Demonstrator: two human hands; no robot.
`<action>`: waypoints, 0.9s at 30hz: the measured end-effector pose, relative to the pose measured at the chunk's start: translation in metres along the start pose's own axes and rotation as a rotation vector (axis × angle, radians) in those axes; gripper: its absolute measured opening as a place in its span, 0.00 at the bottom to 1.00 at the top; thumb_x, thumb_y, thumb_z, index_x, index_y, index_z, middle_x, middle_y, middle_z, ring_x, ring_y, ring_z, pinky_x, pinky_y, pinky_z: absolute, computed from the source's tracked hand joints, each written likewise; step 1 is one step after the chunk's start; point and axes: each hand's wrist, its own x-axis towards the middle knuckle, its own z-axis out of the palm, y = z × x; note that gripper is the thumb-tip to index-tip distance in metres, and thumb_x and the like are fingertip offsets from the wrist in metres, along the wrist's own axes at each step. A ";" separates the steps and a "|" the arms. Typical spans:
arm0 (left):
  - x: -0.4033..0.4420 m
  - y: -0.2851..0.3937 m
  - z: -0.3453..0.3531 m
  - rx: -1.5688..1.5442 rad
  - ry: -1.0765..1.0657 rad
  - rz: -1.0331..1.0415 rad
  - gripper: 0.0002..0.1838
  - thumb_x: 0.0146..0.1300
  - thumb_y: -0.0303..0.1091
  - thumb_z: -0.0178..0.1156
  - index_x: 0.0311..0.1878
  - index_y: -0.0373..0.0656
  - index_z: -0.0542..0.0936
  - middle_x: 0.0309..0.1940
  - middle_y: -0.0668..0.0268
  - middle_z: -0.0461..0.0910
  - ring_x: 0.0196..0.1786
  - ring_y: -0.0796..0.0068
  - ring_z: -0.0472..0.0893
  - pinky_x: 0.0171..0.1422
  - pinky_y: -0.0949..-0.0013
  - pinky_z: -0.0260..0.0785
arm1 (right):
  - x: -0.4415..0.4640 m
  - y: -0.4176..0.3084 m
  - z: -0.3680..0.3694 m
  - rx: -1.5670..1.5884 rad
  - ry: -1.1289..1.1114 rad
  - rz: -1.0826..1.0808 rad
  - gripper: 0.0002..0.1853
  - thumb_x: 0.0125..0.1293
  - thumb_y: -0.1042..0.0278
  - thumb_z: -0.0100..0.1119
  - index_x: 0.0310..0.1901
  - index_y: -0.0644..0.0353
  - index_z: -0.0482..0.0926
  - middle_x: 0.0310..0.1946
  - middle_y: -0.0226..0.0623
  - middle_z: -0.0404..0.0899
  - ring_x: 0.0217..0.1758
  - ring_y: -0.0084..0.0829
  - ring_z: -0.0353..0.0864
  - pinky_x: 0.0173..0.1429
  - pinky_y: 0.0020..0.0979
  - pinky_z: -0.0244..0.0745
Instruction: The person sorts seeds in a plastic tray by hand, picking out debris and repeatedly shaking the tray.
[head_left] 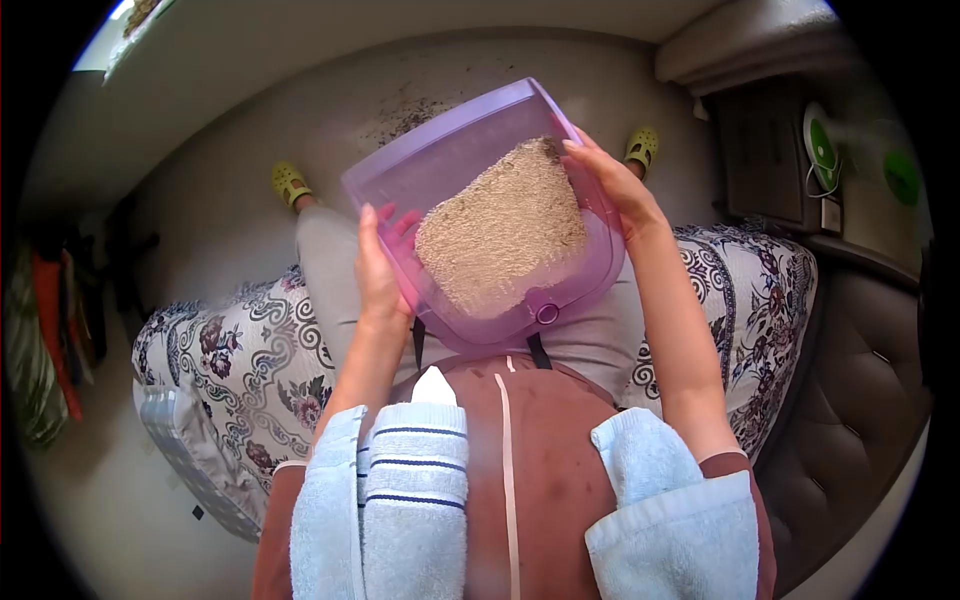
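Observation:
A see-through purple plastic bin (pixel 440 140) is held over my lap, tilted. Beige grain-like bits (pixel 505 225) lie heaped inside it; I cannot tell exactly what they are. My left hand (pixel 380 265) grips the bin's left side, with the fingers showing pink through the plastic and the thumb on the rim. On the opposite side, my right hand (pixel 618 192) is closed around the wall, thumb at the upper edge. A small round ring (pixel 547 314) sits on the bin's near end.
Dark crumbs (pixel 408 118) are scattered on the floor beyond the bin. Yellow-green clogs (pixel 290 185) are on my feet. I sit on a bed with a patterned cover (pixel 235 350). At right stand a dark cabinet (pixel 765 150) and a padded headboard (pixel 850 370). A light-blue towel (pixel 415 530) hangs over me.

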 end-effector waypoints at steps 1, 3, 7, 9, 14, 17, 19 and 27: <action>-0.003 0.002 -0.001 -0.004 0.019 0.001 0.31 0.69 0.57 0.51 0.60 0.38 0.64 0.45 0.53 0.74 0.49 0.60 0.75 0.54 0.59 0.73 | -0.001 -0.004 0.004 0.011 -0.009 -0.008 0.33 0.69 0.53 0.53 0.73 0.50 0.58 0.59 0.32 0.71 0.57 0.21 0.70 0.57 0.24 0.68; -0.009 0.004 -0.001 0.002 0.047 0.042 0.31 0.69 0.57 0.50 0.60 0.38 0.64 0.46 0.53 0.74 0.50 0.60 0.75 0.53 0.59 0.73 | -0.003 -0.019 0.015 0.032 -0.044 -0.035 0.33 0.71 0.57 0.53 0.73 0.57 0.56 0.64 0.34 0.69 0.65 0.24 0.69 0.67 0.24 0.65; -0.020 -0.003 0.004 -0.003 0.028 0.126 0.31 0.70 0.57 0.49 0.60 0.38 0.64 0.48 0.52 0.74 0.51 0.60 0.75 0.54 0.59 0.72 | -0.005 -0.032 -0.003 -0.106 -0.177 -0.063 0.37 0.68 0.51 0.56 0.73 0.57 0.55 0.67 0.36 0.65 0.69 0.26 0.65 0.69 0.27 0.61; -0.026 -0.010 0.004 -0.005 -0.001 0.113 0.30 0.69 0.59 0.48 0.60 0.42 0.65 0.47 0.56 0.76 0.50 0.62 0.75 0.52 0.58 0.72 | -0.009 -0.038 -0.013 -0.209 -0.187 -0.046 0.41 0.63 0.53 0.62 0.74 0.53 0.55 0.63 0.38 0.67 0.64 0.26 0.67 0.65 0.28 0.64; -0.066 -0.017 0.014 -0.015 -0.107 0.092 0.30 0.71 0.59 0.45 0.61 0.42 0.65 0.53 0.57 0.73 0.57 0.61 0.72 0.62 0.56 0.65 | -0.020 -0.054 -0.030 -0.257 -0.230 -0.017 0.45 0.53 0.66 0.62 0.74 0.48 0.55 0.57 0.42 0.68 0.55 0.29 0.71 0.59 0.29 0.68; -0.080 0.000 -0.024 0.043 -0.177 0.107 0.29 0.72 0.58 0.45 0.63 0.43 0.63 0.57 0.58 0.71 0.62 0.62 0.69 0.68 0.56 0.60 | -0.038 -0.063 -0.025 -0.283 -0.249 -0.043 0.43 0.52 0.69 0.60 0.73 0.51 0.58 0.53 0.39 0.70 0.53 0.26 0.71 0.58 0.26 0.69; -0.073 0.033 -0.046 0.310 -0.029 0.412 0.25 0.72 0.46 0.49 0.65 0.42 0.63 0.58 0.59 0.70 0.62 0.67 0.69 0.70 0.59 0.59 | -0.048 -0.071 -0.020 -0.330 -0.259 -0.048 0.41 0.52 0.70 0.59 0.72 0.51 0.61 0.51 0.38 0.71 0.52 0.26 0.71 0.57 0.25 0.69; -0.060 0.081 0.081 1.550 -0.869 1.409 0.17 0.54 0.19 0.63 0.48 0.43 0.82 0.42 0.63 0.82 0.45 0.66 0.82 0.47 0.68 0.77 | -0.053 -0.064 0.003 -0.435 -0.458 -0.007 0.43 0.49 0.71 0.57 0.72 0.53 0.60 0.56 0.45 0.71 0.56 0.31 0.73 0.60 0.28 0.70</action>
